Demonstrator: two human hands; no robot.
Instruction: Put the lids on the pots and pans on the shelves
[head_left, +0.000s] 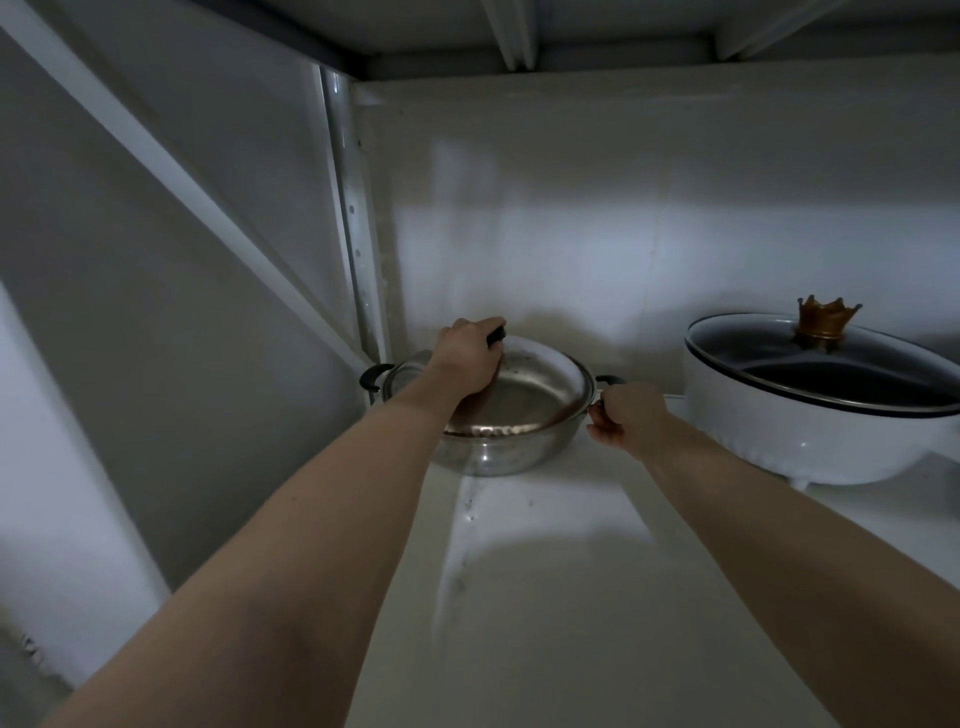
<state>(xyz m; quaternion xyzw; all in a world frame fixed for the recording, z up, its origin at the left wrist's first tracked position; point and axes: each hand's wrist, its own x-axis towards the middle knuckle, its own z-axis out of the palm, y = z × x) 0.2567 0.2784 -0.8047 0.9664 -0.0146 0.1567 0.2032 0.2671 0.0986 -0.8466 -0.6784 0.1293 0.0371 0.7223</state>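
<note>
A shallow steel pot (498, 457) with black side handles stands at the back left of a white shelf (561, 597). A steel lid (524, 389) lies over the pot's rim. My left hand (467, 358) is shut on the lid's black knob. At the pot's right side, my right hand (623, 415) grips the black side handle. To the right sits a white pot (810, 441) covered by a glass lid (831, 374) with a gold crown-shaped knob (826, 322).
A slotted metal upright (353, 234) runs down the shelf's back left corner, and a diagonal brace (171, 182) crosses the left side. Another shelf (571, 31) hangs close overhead. A pale wall (623, 234) backs the shelf.
</note>
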